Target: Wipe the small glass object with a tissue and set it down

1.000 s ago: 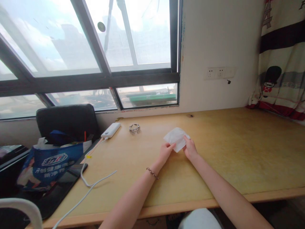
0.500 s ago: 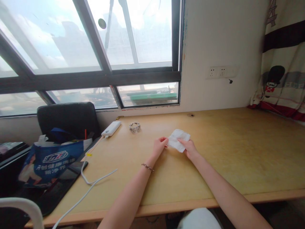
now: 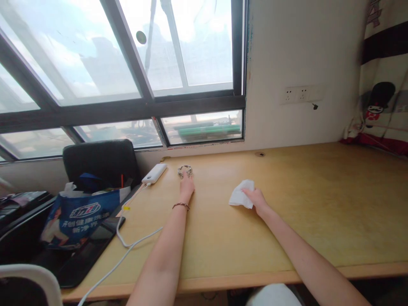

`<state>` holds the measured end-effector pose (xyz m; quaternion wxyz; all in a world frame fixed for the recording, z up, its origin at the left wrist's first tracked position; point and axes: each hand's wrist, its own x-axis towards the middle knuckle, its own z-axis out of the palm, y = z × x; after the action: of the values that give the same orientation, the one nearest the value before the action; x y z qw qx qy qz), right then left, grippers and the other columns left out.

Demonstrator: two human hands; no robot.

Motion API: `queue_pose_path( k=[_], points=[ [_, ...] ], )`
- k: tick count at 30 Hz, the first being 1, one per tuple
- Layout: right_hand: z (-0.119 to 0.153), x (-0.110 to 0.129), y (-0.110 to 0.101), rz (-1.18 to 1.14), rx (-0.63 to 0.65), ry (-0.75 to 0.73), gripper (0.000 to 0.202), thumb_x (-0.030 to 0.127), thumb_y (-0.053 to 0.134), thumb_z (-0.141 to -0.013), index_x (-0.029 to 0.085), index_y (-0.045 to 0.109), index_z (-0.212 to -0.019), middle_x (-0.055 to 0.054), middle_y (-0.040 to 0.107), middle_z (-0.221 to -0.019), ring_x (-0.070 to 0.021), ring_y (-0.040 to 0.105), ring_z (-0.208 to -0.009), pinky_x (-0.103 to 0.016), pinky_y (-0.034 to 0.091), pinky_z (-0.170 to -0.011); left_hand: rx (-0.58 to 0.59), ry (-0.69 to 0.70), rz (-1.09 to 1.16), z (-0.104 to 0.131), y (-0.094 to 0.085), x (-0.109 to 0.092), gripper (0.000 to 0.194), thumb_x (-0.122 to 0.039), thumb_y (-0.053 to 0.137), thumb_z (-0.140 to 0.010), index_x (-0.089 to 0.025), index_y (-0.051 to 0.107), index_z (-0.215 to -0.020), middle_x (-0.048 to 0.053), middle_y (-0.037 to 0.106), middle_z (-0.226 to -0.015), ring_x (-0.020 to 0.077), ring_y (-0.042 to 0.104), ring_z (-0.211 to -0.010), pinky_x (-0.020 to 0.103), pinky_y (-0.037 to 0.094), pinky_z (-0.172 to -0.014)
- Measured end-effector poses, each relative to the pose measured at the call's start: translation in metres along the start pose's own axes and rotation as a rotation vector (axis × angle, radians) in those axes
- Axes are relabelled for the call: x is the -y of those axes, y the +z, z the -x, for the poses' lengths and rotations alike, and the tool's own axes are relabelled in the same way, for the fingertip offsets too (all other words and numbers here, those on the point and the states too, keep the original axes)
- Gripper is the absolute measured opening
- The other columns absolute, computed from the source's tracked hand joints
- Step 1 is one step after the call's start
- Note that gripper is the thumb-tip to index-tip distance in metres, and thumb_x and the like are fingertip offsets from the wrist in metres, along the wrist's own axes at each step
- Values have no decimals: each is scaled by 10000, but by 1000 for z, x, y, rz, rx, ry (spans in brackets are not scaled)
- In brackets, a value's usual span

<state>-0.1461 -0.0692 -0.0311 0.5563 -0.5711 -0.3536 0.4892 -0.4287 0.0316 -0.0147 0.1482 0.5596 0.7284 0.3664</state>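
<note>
At the far left part of the desk [image 3: 216,238], a small silvery ring-shaped piece with an openwork, crown-like side [image 3: 185,168] rests on the wood. My left hand [image 3: 187,187] reaches to its near rim, fingers closed on the edge; the fingertips are partly hidden. My right hand [image 3: 256,199] pinches a white tissue [image 3: 241,195] by its right side. The tissue is slightly crumpled, hangs to the left of the fingers and is held just over the desk.
Left of the ring lies a white power bank [image 3: 154,173] with a white cable [image 3: 140,241] trailing to the front edge. A blue shopping bag [image 3: 79,221] and black chair [image 3: 100,163] stand at the left. Behind are a window, wall sockets [image 3: 296,94] and a curtain [image 3: 379,102].
My left hand has let go of the tissue and moved left and forward to the silvery ring. My right hand keeps the tissue, which now droops leftward. The view has shifted slightly.
</note>
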Motion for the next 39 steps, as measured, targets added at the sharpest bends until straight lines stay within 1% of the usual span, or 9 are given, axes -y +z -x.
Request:
queue_pose_path(
  k=[3,6,12,17,21,25,29,33,39],
  points=[
    [-1,0,0,62,4,-6,254,260,622,-567,107,614,-770,-111,669,-809,-219,635,-701,-240,496,-506,70,-28,-29,-12,-4,2,454,-275,374,-820,-154,300,-1252,14,536,-499,136,477,-337,225,369,-398],
    [-1,-1,1,92,8,-22,237,268,619,-571,107,621,-744,-101,673,-761,-212,634,-680,-234,488,-497,48,-6,-28,-13,-8,4,364,-263,379,-813,-152,394,-1160,33,563,-568,122,491,-368,215,381,-413],
    [0,0,0,32,-43,-54,192,283,652,-549,130,627,-661,-82,670,-666,-212,626,-614,-250,478,-475,20,81,138,0,-9,6,263,-248,388,-801,-145,427,-1039,31,589,-637,94,510,-392,179,386,-398],
    [-3,0,-2,8,-65,-109,203,344,622,-584,146,624,-629,-69,668,-646,-207,623,-612,-240,462,-476,-46,237,199,14,-4,-10,261,-288,392,-802,-163,443,-1025,23,617,-703,91,550,-447,181,412,-442],
    [-7,-2,-5,145,-94,-209,261,405,542,-646,158,616,-608,-65,659,-617,-204,612,-603,-239,439,-485,-1,420,192,39,15,-36,253,-281,412,-802,-177,470,-1026,43,640,-738,120,596,-571,209,437,-555],
    [-5,2,-3,190,-126,-323,311,429,459,-711,171,624,-769,-60,666,-757,-204,608,-730,-254,453,-601,160,558,233,83,42,-69,254,-284,426,-806,-190,487,-1034,69,645,-759,160,607,-718,236,431,-647],
    [0,10,1,81,-42,-398,350,440,459,-732,202,570,-964,-35,639,-935,-177,579,-867,-260,438,-745,347,666,325,126,56,-89,198,-298,471,-776,-203,560,-925,93,629,-817,174,591,-734,243,420,-683],
    [0,12,0,51,-34,-422,363,425,519,-698,199,544,-980,-31,622,-966,-169,558,-903,-266,409,-810,467,562,480,143,49,-96,132,-286,576,-693,-211,604,-798,85,613,-769,184,579,-759,232,414,-720],
    [-5,9,-3,122,-117,-389,318,410,509,-690,206,540,-932,-29,623,-885,-170,559,-833,-264,411,-758,452,420,606,155,40,-107,543,-302,646,-633,-205,451,-1131,45,621,-748,151,578,-657,239,446,-653]
  ],
)
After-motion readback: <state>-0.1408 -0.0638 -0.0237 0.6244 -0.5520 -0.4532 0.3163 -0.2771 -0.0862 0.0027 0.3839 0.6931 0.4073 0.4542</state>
